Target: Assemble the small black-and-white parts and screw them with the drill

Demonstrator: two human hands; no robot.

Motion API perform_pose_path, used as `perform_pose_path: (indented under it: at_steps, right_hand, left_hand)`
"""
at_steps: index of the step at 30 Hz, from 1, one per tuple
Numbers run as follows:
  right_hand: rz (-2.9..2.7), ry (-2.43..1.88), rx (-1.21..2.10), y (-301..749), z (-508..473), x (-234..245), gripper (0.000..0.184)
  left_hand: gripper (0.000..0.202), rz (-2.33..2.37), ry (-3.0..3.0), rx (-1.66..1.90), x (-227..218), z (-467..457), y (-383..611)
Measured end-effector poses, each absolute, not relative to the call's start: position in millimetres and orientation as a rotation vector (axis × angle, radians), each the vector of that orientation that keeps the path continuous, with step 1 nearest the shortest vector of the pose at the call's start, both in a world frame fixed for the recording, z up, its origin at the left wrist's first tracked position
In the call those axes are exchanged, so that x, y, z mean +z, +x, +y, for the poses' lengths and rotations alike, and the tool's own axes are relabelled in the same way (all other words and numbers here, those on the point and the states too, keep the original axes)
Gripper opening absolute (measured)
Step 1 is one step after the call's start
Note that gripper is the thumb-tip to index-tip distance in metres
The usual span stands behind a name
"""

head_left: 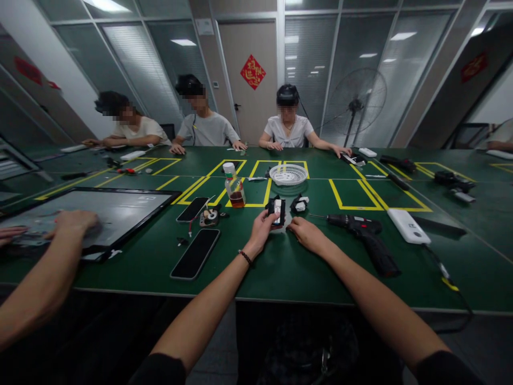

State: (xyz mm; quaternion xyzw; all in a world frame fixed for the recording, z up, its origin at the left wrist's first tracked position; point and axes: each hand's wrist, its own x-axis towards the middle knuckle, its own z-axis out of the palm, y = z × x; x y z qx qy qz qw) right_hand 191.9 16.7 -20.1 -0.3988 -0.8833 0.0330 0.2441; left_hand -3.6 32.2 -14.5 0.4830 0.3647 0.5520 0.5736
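Observation:
My left hand [261, 231] grips a small black device with a white label-like face [277, 209], held just above the green table. My right hand [308, 234] rests beside it with the fingers curled in; whatever lies between the fingertips is too small to make out. Just beyond my right hand sits a small black-and-white piece [300, 203]. On the right lies a black cordless drill [363, 227], its bit pointing towards my hands. To the left are a large phone [195, 254], a smaller dark phone-like slab [193, 209] and a small round mechanism with wires [209, 216].
A bottle of reddish liquid [234, 188] and a white plastic basket [288, 175] stand further back. A white power bank [407, 226] with a cable lies right. At left, a co-worker's hand [76, 224] touches a large framed panel [132, 206]. Several people sit opposite.

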Motion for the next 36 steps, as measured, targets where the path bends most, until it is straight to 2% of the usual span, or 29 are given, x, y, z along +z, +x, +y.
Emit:
perform_pose_path:
  at_steps: [8,20,28,36]
  right_hand:
    - [-1.843,-1.028,0.407,204.2,26.9,-4.8,0.026]
    - [-1.297,-0.795,1.048,178.7,27.3,-4.7,0.023]
    - [-1.236,-0.769,1.127,175.4,22.1,-0.2,0.030]
    - [-1.232,-0.819,1.084,173.2,19.8,-5.3,0.035]
  left_hand:
    - [0.044,0.916,1.109,1.276,-12.9,43.8,3.6]
    - [0.050,0.991,1.234,1.288,-22.7,49.4,7.5]
    - [0.046,0.932,1.297,1.297,-18.6,31.0,12.4]
    - [0.050,0.895,1.317,1.320,-16.1,19.9,13.5]
